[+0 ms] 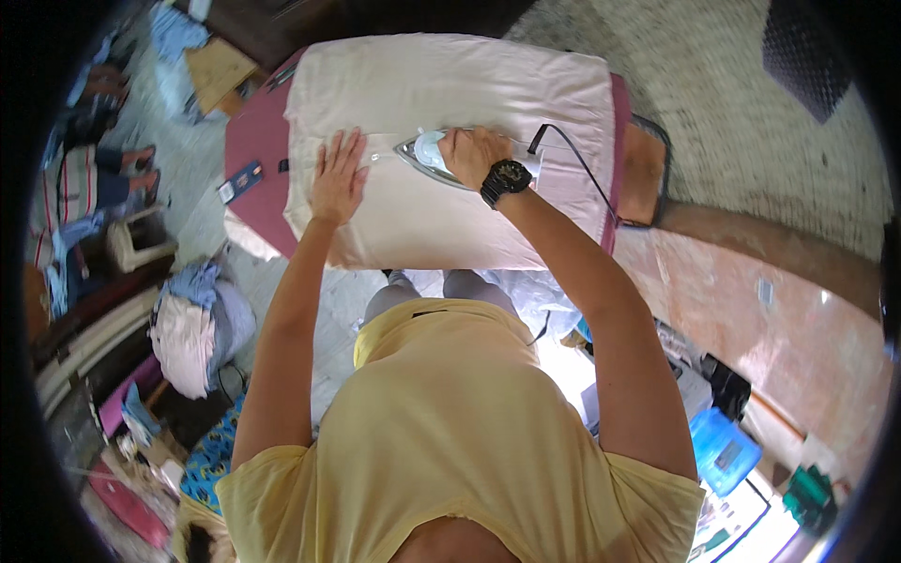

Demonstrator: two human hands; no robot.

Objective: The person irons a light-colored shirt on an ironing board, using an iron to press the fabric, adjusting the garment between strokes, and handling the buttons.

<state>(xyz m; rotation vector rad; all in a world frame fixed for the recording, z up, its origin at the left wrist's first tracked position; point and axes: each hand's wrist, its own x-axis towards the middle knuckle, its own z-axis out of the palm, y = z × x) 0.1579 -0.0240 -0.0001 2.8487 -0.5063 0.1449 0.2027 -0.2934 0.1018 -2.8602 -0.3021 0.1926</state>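
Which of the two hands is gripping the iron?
The right hand, the one with the black wristwatch, grips the iron. The left hand lies flat on the pale cloth.

A cloth lies spread over the ironing board, covering all but the board's left end and a strip along its right edge. The left hand rests flat on the cloth near its left edge; just to its right the right hand grips the iron, which sits on the cloth near the middle — its tip toward the left hand. The cord runs from the iron rightward to the board's right edge. A pile of clothes lies on the floor, left of the board's near-left corner.
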